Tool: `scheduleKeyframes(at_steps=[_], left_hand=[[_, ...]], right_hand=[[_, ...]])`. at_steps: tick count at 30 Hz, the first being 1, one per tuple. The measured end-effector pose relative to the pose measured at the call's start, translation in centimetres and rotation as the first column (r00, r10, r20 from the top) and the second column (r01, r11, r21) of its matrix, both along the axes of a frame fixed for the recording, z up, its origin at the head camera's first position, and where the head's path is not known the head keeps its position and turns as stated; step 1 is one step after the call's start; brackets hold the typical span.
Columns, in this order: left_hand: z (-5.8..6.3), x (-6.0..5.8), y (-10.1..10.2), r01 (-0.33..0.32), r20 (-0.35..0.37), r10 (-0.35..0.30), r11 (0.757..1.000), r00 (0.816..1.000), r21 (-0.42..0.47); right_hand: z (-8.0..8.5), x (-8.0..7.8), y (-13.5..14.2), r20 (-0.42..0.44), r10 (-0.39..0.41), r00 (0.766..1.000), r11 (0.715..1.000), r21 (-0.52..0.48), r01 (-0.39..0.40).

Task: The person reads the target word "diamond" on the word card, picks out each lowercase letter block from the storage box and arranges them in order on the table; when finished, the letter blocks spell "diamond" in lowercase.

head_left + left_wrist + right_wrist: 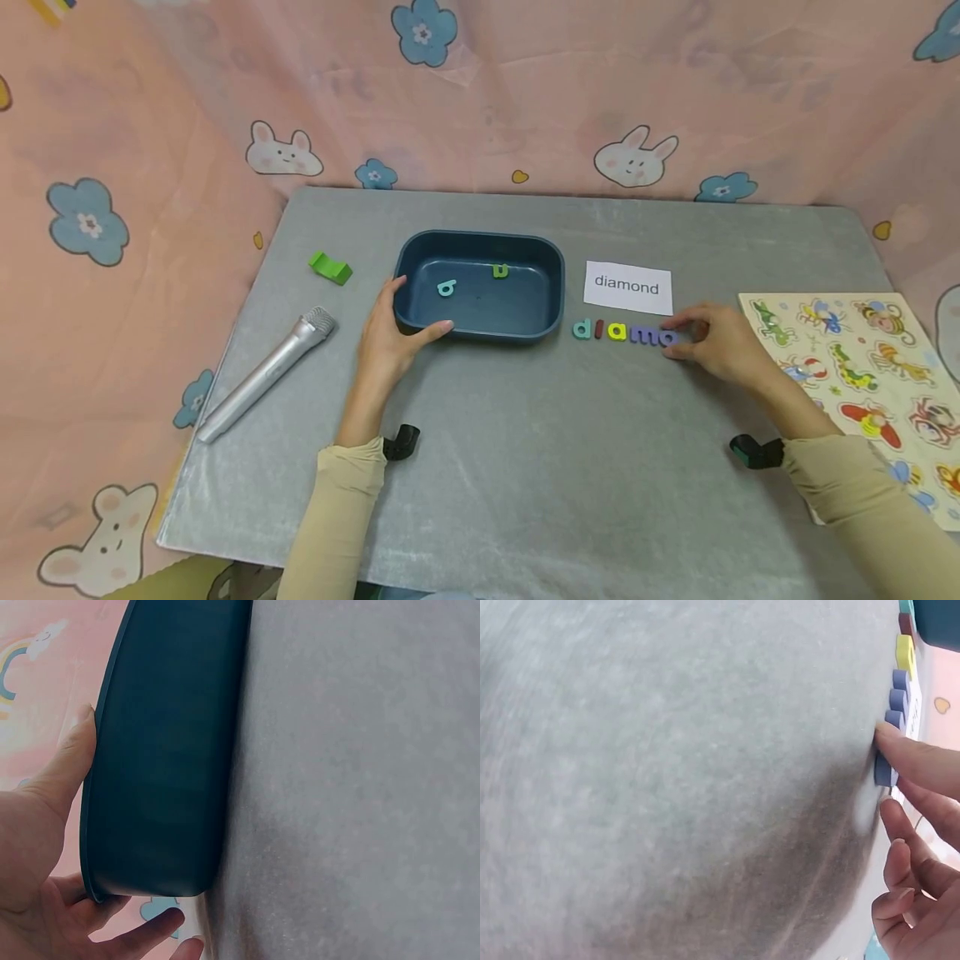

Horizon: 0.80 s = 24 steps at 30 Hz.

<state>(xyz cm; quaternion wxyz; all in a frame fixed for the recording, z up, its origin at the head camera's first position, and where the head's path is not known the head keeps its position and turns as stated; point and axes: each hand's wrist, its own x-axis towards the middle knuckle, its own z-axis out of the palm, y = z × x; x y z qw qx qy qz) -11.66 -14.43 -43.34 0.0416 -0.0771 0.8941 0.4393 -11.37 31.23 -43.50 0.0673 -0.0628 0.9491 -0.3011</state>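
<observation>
Right hand [722,343] is pinching a purple letter [667,338], kinda covering part of it; left hand [386,348] is resting spread, a smooth, round-cornered tub [491,315] sitting against it.

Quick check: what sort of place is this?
Probably a children's play or learning corner: pink fabric printed with rabbits and blue flowers hangs behind the grey table; small coloured letters sit by a white rectangular card reading "diamond"; a flat cream cartoon-creature board lies at right.
</observation>
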Motion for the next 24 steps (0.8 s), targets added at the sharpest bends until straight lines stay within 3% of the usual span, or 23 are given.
scheduleKeyframes(at_steps=[5, 10, 16, 24], left_hand=[[0.0, 0.0, 0.0, 0.001, -0.004, -0.001, 1.000, 1.000, -0.002], [0.0, 0.0, 0.1, -0.003, -0.006, 0.003, 1.000, 1.000, 0.000], [0.0, 0.1, 0.1, 0.000, -0.006, 0.000, 1.000, 1.000, -0.005], [0.0, 0.1, 0.0, 0.004, -0.011, -0.004, 1.000, 1.000, -0.005]], right_hand=[[0.9, -0.2, -1.0, 0.034, -0.017, 0.999, 1.000, -0.004, 0.017], [2.3, -0.8, -3.8, 0.009, -0.004, 1.000, 1.000, -0.031, 0.005], [3.4, -1.5, -8.5, -0.082, 0.069, 0.994, 0.988, -0.133, -0.080], [3.1, -3.0, -14.9, -0.207, 0.188, 0.960, 0.939, -0.249, -0.237]])
